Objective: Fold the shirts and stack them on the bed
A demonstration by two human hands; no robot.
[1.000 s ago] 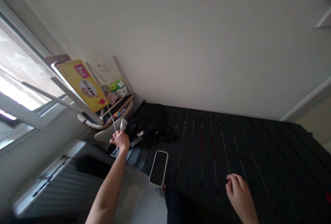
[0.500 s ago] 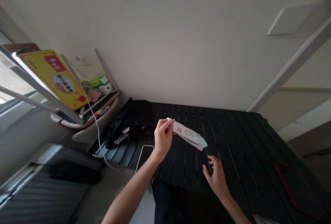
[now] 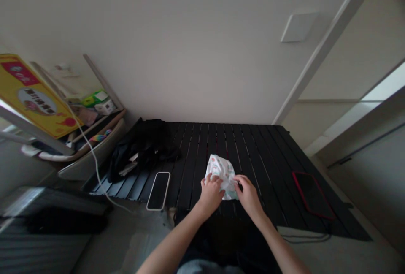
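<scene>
A soft white piece with pink and green pastel prints (image 3: 218, 165), resembling a disposable diaper, lies partly spread on the black slatted table (image 3: 259, 155). My left hand (image 3: 211, 191) rests on its lower left part, fingers spread and slightly bent, pressing it down. At its right edge, the thumb and fingers of my right hand (image 3: 248, 193) pinch the material. Part of its near side is hidden beneath my left fingers.
A white-edged phone (image 3: 158, 191) lies left of my hands, and a red-edged tablet or phone (image 3: 313, 196) lies to the right. Black cloth (image 3: 142, 147) covers the far left corner. A white cable (image 3: 95, 160) hangs beside a chair-like frame with a yellow box (image 3: 38, 96).
The printed piece has come down from the air onto the table and is opened wider. My right hand has moved in and gripped its edge; my left hand now presses on it.
</scene>
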